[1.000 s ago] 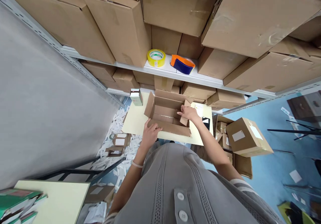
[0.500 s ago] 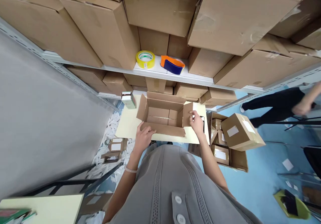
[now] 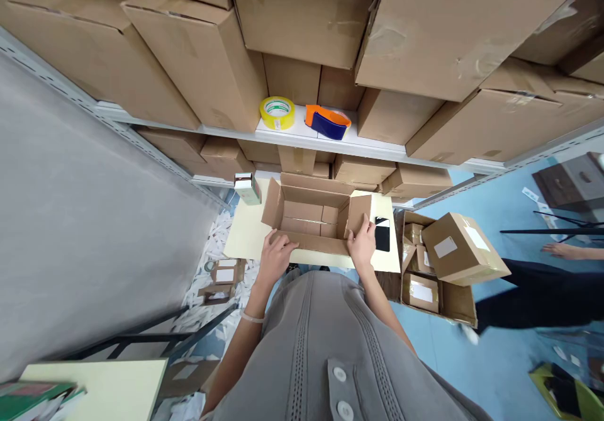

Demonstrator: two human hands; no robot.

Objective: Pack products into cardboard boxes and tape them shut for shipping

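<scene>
An open cardboard box [image 3: 325,243] with its flaps spread stands on the pale yellow table [image 3: 243,235] in front of me. My left hand [image 3: 277,254] grips the left end of its near flap, fingers over the edge. At the near right corner, my right hand [image 3: 362,245] holds the box where the near flap meets the right flap. Inside, only bare cardboard shows. A dark phone [image 3: 382,235] lies just right of my right hand. Behind the box's left side stands a small white and green carton [image 3: 248,189].
A yellow tape roll [image 3: 277,114] and an orange and blue tape dispenser [image 3: 329,123] sit on the shelf [image 3: 302,125] among cardboard boxes. On the right, a large carton [image 3: 460,308] holds several parcels. Beyond it a person's dark-trousered leg [image 3: 542,295] shows. Paper scraps [image 3: 214,232] cover the floor at left.
My right hand has moved from the right flap's outer edge to the box's near right corner, uncovering the phone. My left hand stays on the near flap. The person at right has come nearer.
</scene>
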